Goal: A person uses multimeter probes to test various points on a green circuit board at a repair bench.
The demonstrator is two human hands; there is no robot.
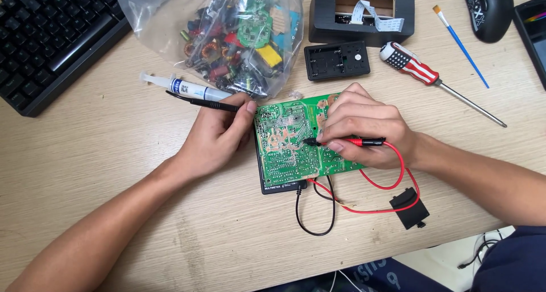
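A green circuit board (287,141) lies solder side up on a flat black multimeter (282,186) in the middle of the wooden desk (114,150). My left hand (219,135) holds a thin black probe (202,102) like a pen and rests against the board's left edge. My right hand (364,127) grips a red probe (364,141), and its dark tip touches the board near the centre. Red and black leads (364,209) loop from the multimeter toward the front of the desk.
A clear bag of electronic parts (233,36) and a syringe (187,89) lie behind the board. A black keyboard (48,36) is at far left. A black case (361,13), a small black cover (336,60), a striped screwdriver (421,73), a blue brush (460,44) and a mouse (489,10) sit at the back right.
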